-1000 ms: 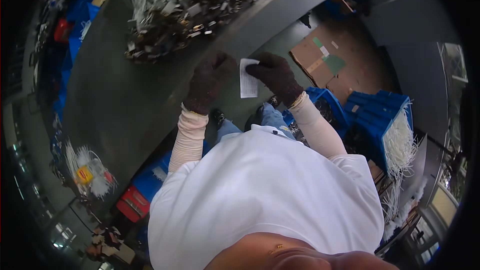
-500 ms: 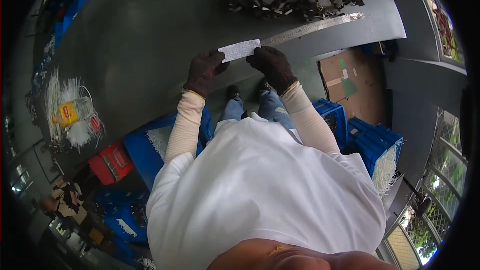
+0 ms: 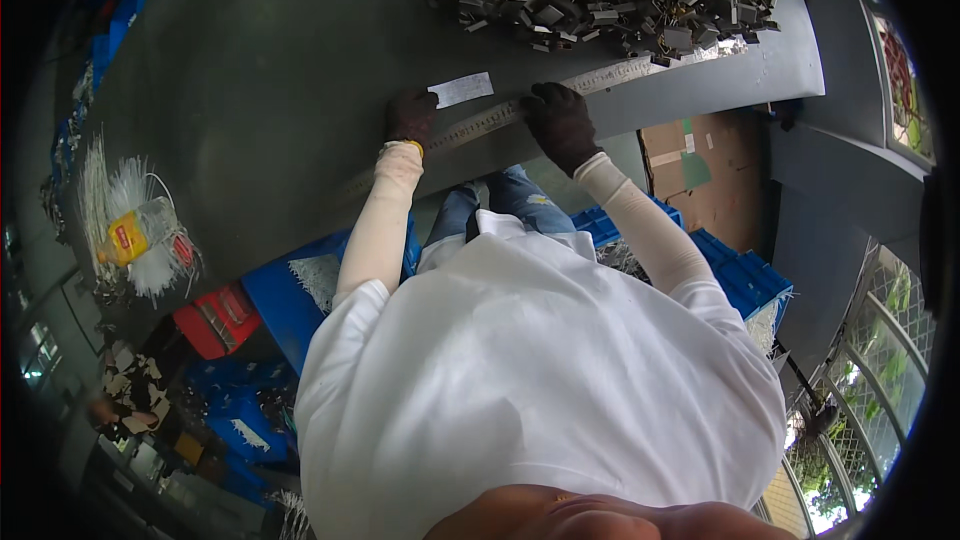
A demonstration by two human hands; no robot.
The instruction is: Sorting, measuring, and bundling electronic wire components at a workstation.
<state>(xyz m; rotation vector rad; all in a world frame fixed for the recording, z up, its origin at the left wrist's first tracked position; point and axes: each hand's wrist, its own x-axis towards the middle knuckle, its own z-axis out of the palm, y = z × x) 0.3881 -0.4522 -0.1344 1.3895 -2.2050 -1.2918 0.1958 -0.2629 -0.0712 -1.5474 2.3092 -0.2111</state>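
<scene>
A small white paper slip point(image 3: 465, 90) with faint print lies over the dark tabletop, its left end pinched in my left hand point(image 3: 411, 117). That hand wears a dark knitted glove. My right hand point(image 3: 560, 126), gloved the same way, is off the slip. Its fingers reach over a long metal ruler point(image 3: 478, 127), thumb and fingertips a little apart, with nothing seen in them. Whether they press on the ruler I cannot tell. The ruler runs slantwise along the near side of the table, from below my left hand to a heap of metal parts.
The heap of small dark metal pieces point(image 3: 600, 0) covers the table's far right. White ties and a yellow-labelled bottle point(image 3: 128, 238) lie at the left end. Below the table stand blue crates point(image 3: 740, 270), a red container point(image 3: 216, 320) and a cardboard sheet point(image 3: 705, 175).
My right hand has let go of the slip and moved right and down onto the ruler's area. The slip, still in my left hand, has shifted left. My view has moved slightly.
</scene>
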